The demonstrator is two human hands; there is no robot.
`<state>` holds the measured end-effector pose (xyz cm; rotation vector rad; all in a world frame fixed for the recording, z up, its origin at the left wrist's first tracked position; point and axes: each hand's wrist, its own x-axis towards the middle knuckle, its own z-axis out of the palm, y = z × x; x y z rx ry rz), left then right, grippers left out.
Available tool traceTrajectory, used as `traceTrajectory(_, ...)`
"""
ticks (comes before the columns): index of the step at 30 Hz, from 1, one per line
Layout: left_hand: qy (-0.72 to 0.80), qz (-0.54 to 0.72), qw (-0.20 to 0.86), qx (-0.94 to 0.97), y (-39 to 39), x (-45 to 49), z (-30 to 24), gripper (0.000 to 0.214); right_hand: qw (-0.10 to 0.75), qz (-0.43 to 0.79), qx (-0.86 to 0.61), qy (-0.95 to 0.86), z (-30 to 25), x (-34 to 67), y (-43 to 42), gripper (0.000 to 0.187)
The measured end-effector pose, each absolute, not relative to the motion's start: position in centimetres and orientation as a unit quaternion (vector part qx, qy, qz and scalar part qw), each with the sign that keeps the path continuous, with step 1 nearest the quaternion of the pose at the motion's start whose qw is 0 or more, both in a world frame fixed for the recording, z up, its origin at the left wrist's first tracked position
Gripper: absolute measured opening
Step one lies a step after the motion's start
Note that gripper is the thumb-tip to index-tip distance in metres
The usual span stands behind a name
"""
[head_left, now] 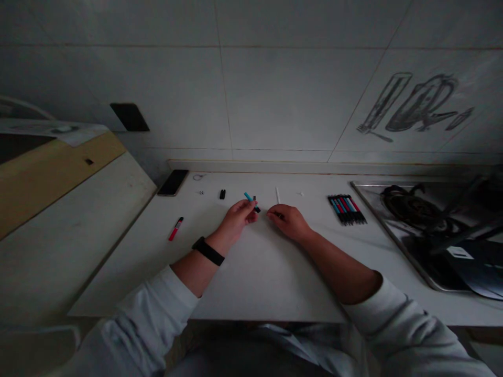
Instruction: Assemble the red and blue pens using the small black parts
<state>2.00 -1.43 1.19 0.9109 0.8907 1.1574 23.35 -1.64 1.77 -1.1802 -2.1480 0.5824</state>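
My left hand (240, 215) pinches a blue and black pen piece (249, 197) between thumb and fingers, over the middle of the white table. The piece tilts, its blue end up and left and its black end toward my right hand. My right hand (288, 220) is a short way to the right, with fingers curled closed; anything in them is hidden. Just beyond it lies a thin white stick (277, 195). A small black piece (254, 198) shows behind the left fingertips. Farther left are short black pieces (222, 194).
A row of several pens (347, 210) lies to the right, beside a metal-rimmed stove (396, 235). On the left are a red and black pen piece (176, 229), a phone (173, 183) and a ring-like loop (199, 177). Tiny pale bits (301, 193) lie near the wall.
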Motion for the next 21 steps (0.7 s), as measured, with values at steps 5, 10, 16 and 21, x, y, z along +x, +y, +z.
traceTrajectory(5,0.38,0.513,0.681,0.357,-1.2,1.8,1.1,0.05,0.313,0.21,-0.457,-0.805,1.4,23.6,-1.3,0.021)
traceTrajectory(10,0.38,0.501,0.69,0.359,-1.2,1.7,1.0,0.049,0.364,0.157,-0.503,-0.768,1.2,25.4,0.2,0.02)
traceTrajectory(16,0.388,0.488,0.688,0.372,-1.0,1.7,0.7,0.044,0.385,0.044,-0.621,-0.681,0.0,31.2,3.5,0.037)
traceTrajectory(21,0.384,0.483,0.69,0.378,-1.0,1.7,0.7,0.044,0.252,0.016,-0.692,-0.676,-1.1,33.3,4.8,0.046)
